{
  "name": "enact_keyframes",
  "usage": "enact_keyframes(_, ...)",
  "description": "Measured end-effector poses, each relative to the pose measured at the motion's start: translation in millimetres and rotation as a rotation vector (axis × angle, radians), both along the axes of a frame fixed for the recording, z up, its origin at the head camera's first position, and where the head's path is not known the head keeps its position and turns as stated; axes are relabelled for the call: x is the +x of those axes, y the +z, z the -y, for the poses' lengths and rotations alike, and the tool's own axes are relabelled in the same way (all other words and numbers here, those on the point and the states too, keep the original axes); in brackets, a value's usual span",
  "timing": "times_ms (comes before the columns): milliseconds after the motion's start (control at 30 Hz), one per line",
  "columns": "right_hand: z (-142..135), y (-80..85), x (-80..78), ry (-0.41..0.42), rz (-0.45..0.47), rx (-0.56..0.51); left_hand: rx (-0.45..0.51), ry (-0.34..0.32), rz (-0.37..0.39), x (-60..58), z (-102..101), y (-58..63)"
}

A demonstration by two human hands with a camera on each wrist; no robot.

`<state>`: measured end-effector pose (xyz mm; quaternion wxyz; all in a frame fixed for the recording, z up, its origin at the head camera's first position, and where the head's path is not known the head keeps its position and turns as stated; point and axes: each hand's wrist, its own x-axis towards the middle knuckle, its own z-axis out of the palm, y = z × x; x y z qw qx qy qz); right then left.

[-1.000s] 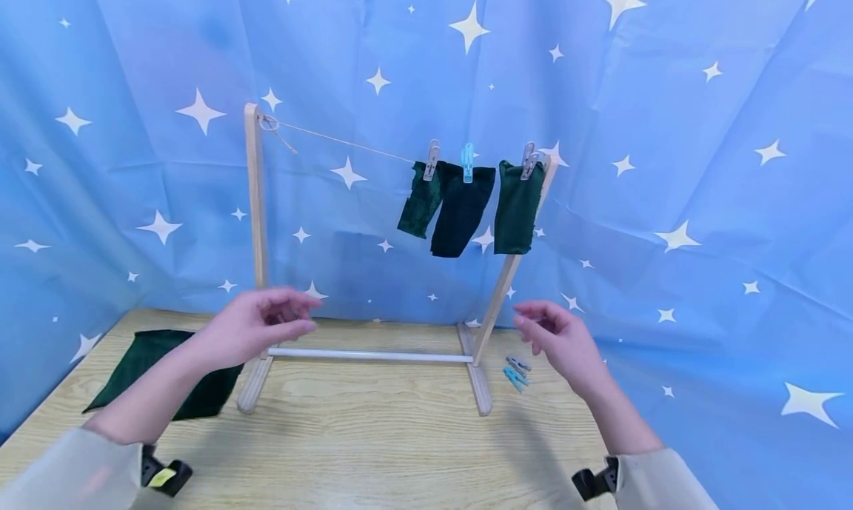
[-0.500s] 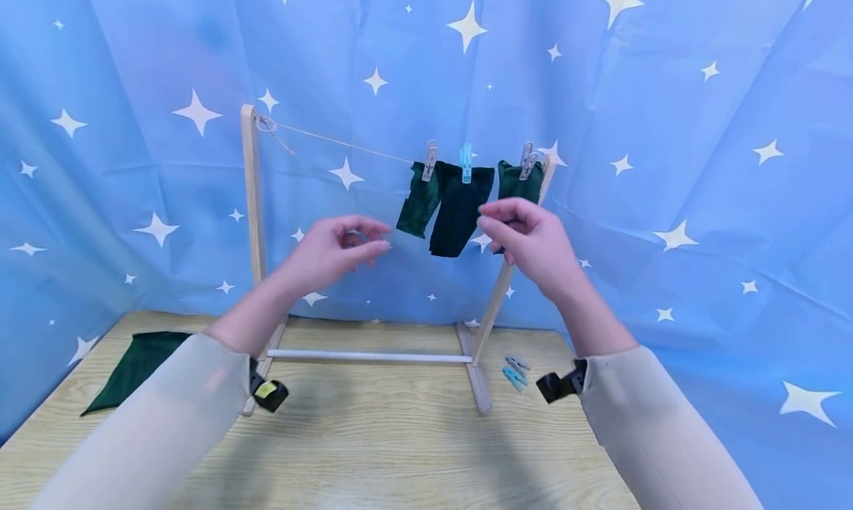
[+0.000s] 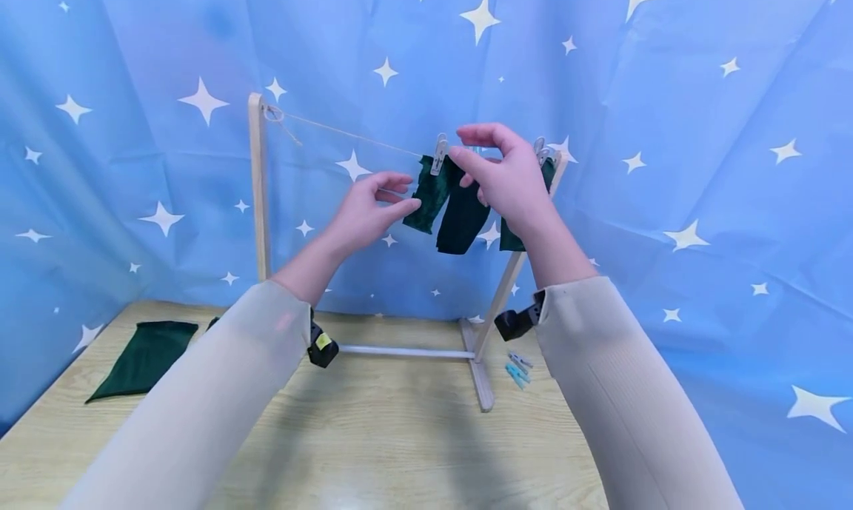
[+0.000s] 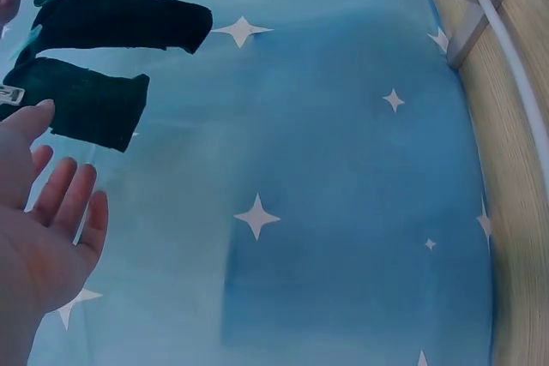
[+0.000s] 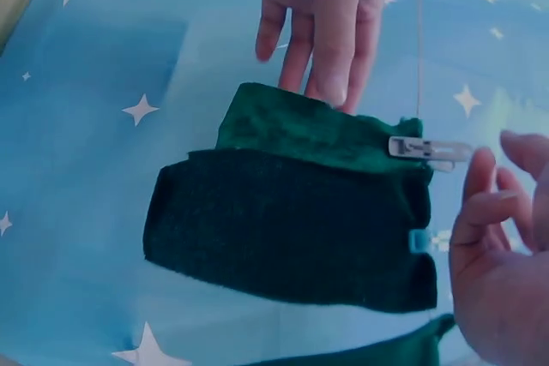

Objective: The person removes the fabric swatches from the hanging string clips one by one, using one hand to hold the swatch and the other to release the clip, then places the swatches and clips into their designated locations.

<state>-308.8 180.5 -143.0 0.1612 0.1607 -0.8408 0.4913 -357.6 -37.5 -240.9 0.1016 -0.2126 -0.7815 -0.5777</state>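
Dark green cloths hang from a thin string (image 3: 346, 133). My left hand (image 3: 366, 210), fingers extended and thumb apart, is beside the lighter green cloth (image 3: 429, 199); contact is unclear. My right hand (image 3: 508, 173) is in front of the darker cloth (image 3: 461, 225), thumb and forefinger apart near a grey clothespin (image 3: 437, 155) on the lighter cloth. It grips nothing visible. A light blue clothespin (image 5: 419, 240) on the darker cloth is mostly hidden in the head view. Whether these cloths join at the top I cannot tell.
Another green cloth (image 3: 509, 237) hangs by the right post (image 3: 504, 292) of the wooden stand, partly covered by my right arm. Loose clothespins (image 3: 517, 374) lie on the table (image 3: 373, 451) at right, a flat green cloth (image 3: 143, 358) at left. A starry blue curtain (image 3: 666, 162) stands behind.
Both hands have risen from low above the table towards the hanging cloths. The left moved right and up; the right moved up and left. The hung cloths look unchanged.
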Motion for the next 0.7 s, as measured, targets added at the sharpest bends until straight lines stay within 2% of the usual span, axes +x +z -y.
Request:
enact_keyframes(167,10.5,8.6,-9.0,-0.006,0.040,0.019,0.032,0.004,0.007,-5.8,-11.1,8.0)
enact_keyframes(367,17.5,9.3,-17.1,0.009,0.092,0.047,0.073,0.023,0.019,-7.5,-21.0,13.3)
enact_keyframes(700,20.2,7.4,-17.1,-0.010,0.078,0.068,0.123,0.065,0.031,-5.0,-22.8,13.2)
